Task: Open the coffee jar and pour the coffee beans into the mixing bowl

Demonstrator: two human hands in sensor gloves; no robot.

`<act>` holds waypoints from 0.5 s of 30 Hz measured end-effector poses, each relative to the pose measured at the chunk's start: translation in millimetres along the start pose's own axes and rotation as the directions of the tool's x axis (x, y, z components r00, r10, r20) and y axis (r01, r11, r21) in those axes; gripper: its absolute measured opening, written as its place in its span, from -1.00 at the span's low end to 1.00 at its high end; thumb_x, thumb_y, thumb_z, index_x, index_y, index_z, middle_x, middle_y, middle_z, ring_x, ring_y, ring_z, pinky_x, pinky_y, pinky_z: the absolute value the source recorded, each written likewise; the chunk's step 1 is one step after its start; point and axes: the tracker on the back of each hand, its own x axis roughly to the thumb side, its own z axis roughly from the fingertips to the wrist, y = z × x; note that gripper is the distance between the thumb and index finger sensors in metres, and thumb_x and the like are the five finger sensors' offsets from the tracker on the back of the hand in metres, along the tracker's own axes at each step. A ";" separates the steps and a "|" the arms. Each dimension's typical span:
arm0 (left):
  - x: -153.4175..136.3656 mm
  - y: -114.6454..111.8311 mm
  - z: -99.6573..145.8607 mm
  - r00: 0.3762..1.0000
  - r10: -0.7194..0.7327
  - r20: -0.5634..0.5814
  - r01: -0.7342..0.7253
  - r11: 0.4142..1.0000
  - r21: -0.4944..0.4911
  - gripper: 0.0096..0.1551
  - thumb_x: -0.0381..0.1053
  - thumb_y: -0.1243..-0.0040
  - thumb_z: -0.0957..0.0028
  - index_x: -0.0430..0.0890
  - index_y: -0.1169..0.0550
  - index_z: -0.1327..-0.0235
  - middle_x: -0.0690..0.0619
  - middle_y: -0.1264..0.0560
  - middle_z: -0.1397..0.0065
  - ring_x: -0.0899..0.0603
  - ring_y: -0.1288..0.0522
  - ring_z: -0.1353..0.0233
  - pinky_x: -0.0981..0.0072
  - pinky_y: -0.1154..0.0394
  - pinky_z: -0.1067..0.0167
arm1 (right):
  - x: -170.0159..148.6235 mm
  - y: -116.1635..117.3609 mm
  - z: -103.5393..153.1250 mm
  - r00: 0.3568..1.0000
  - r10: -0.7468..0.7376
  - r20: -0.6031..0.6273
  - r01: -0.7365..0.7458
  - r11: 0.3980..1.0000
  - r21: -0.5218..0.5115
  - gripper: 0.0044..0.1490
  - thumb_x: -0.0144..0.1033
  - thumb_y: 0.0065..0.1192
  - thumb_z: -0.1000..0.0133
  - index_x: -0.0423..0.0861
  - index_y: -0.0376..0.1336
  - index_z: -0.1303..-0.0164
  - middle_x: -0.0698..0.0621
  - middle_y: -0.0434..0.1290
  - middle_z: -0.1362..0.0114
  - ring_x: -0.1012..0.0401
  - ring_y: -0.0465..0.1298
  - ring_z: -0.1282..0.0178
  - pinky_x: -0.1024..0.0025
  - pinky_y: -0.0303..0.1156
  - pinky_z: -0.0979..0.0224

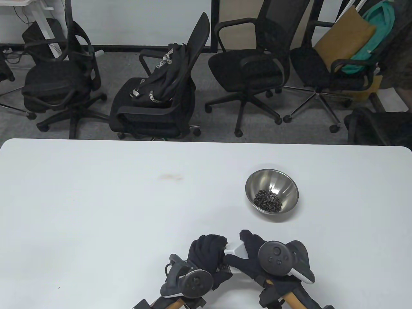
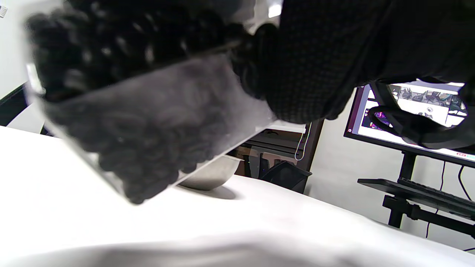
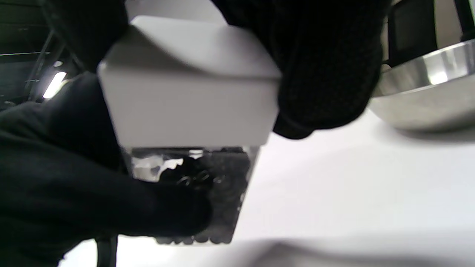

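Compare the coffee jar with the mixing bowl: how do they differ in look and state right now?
The coffee jar is clear and square-sided under a white lid; the mixing bowl is round bare steel, open-topped. The jar is gripped by the left hand, with the right hand on the lid; the bowl stands untouched on the table. Both hold coffee beans.

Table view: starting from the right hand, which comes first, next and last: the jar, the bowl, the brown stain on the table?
From the right hand:
1. Jar: right in its grip, between both hands.
2. Bowl: farther back, a bit right, with beans inside.
3. Brown stain: farthest, back and well to the left.
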 end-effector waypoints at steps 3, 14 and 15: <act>0.6 -0.8 -0.3 1.000 -0.013 -0.001 0.013 1.000 -0.001 0.18 0.15 -0.65 0.08 -0.35 -0.21 -0.54 -0.34 -0.27 -0.49 -0.39 -0.35 -0.41 -0.32 -0.36 -0.40 | -0.6 2.5 -0.2 0.999 -0.015 -0.031 0.015 1.000 0.005 0.18 0.23 0.16 -0.32 -0.66 0.13 -0.51 -0.56 0.39 -0.28 -0.15 0.67 0.02 0.15 0.69 0.00; -5.8 2.1 -2.2 0.997 0.073 -0.013 -0.073 0.997 -0.025 0.18 0.16 -0.64 0.08 -0.33 -0.21 -0.54 -0.32 -0.27 -0.50 -0.38 -0.36 -0.42 -0.31 -0.37 -0.41 | 6.3 -12.4 4.0 0.930 0.061 0.362 -0.111 0.987 0.119 0.40 0.21 0.36 -0.14 -0.35 -0.26 -0.80 -0.46 -0.07 -0.74 -0.38 0.06 -0.66 -0.37 0.09 -0.59; -5.7 2.2 -2.4 0.997 0.075 -0.010 -0.076 0.997 -0.025 0.18 0.16 -0.64 0.09 -0.33 -0.21 -0.54 -0.32 -0.27 -0.50 -0.38 -0.36 -0.42 -0.31 -0.37 -0.41 | 8.7 -11.6 4.7 0.915 0.107 0.389 -0.157 0.983 0.100 0.40 0.18 0.40 -0.12 -0.32 -0.25 -0.80 -0.44 -0.06 -0.74 -0.35 0.08 -0.66 -0.35 0.11 -0.61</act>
